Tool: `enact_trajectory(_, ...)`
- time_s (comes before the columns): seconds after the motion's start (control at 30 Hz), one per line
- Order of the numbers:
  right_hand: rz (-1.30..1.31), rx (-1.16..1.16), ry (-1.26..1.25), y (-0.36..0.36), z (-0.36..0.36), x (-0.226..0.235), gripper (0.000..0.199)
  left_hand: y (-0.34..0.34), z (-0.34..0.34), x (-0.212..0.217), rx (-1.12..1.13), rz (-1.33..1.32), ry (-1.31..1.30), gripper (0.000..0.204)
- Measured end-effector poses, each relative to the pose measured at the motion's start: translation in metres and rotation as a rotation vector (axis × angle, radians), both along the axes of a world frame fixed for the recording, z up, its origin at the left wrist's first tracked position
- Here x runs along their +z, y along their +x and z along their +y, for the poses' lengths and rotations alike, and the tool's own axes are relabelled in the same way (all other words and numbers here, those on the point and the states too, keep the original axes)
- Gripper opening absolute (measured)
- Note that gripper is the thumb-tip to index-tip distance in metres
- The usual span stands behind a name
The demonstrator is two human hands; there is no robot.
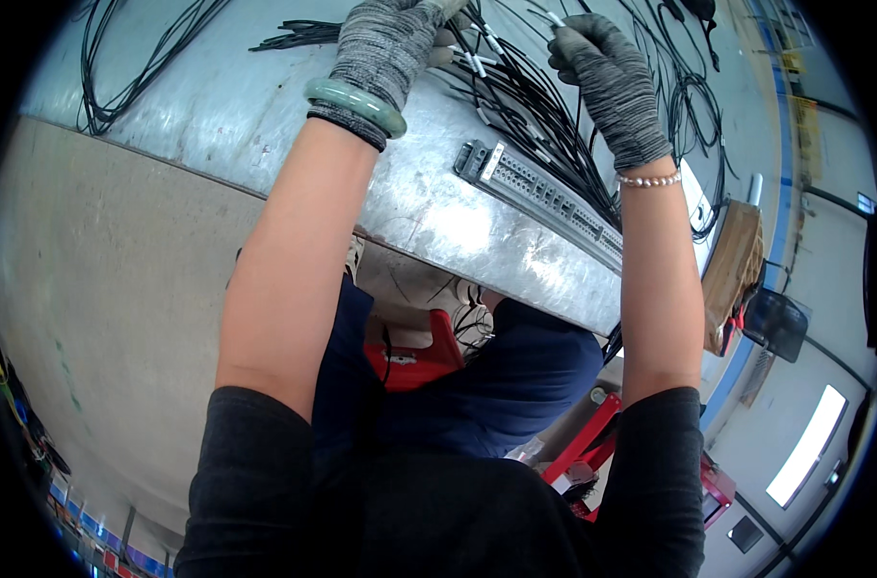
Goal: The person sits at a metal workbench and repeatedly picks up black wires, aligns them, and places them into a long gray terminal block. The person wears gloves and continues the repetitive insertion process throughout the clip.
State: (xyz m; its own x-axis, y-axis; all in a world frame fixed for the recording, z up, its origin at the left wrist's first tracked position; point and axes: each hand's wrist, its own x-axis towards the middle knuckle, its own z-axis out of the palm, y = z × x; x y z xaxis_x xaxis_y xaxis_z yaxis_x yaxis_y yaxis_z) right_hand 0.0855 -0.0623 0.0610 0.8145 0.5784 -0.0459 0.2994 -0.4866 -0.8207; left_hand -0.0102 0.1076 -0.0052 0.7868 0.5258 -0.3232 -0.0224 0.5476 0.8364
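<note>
A grey knitted glove covers my left hand (388, 46), whose fingers close round black wires at the top edge of the view; its fingertips are partly cut off there. My right hand (607, 82), gloved likewise, has its fingers curled in and pinches a thin wire with a white sleeve (554, 18). Between the hands a bundle of black wires (530, 91), several with white marker sleeves, runs down to the right. Below the bundle a long grey connector strip (544, 193) with rows of holes lies slantwise on the metal table (265, 144).
Loose black cables (120, 67) lie at the table's far left, and a coil of cable (693, 106) rests beyond my right hand. A cardboard box (734, 260) stands at the right. Under the table's front edge is a red stool-like object (414, 361).
</note>
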Motion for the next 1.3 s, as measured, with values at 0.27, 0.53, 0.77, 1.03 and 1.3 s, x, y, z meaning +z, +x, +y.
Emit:
enact_trajectory(0.27, 0.041, -0.208, 0.291, 0.001, -0.037, 0.012, 0.020, -0.010, 0.008, 0.001, -0.136, 0.075, 0.202, 0.025)
enact_trajectory(0.53, -0.080, -0.244, 0.464, -0.004, -0.088, 0.024, 0.024, -0.019, 0.009, 0.020, -0.206, 0.289, 0.476, 0.035)
enact_trajectory(0.77, 0.038, -0.438, 0.621, -0.020, -0.127, 0.019, 0.023, -0.032, 0.016, 0.025, -0.230, 0.463, 0.618, 0.029)
enact_trajectory(1.03, 0.272, -0.380, 1.043, -0.028, -0.174, -0.013, 0.019, -0.030, 0.008, 0.038, -0.313, 0.602, 1.049, 0.046)
enact_trajectory(1.3, 0.280, -0.341, 1.174, -0.029, -0.194, -0.027, 0.018, -0.006, -0.073, 0.016, -0.649, 0.115, 1.381, 0.018)
